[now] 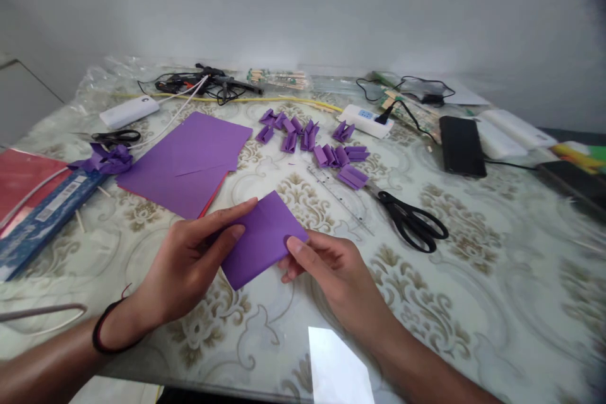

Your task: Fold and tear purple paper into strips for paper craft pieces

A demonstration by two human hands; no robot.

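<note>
A purple sheet of paper (265, 237) is held up between my two hands above the table's near side. My left hand (199, 252) pinches its left side, thumb on top and forefinger along the upper edge. With thumb on the face and fingers behind, my right hand (331, 265) grips the right corner. Beyond the hands lie several small folded purple paper pieces (310, 136) in a loose cluster. To the left rests a stack of larger purple paper (189, 151) with a red sheet showing beneath. Black-handled scissors (411, 221) and a clear ruler (343, 199) lie to the right.
Crumpled purple paper (106, 159) sits on a blue box (42, 221) at left, near a second pair of scissors (116, 136). A power strip (365, 120), a black phone (461, 145) and cables occupy the back and right. A white power bank (129, 112) stands back left.
</note>
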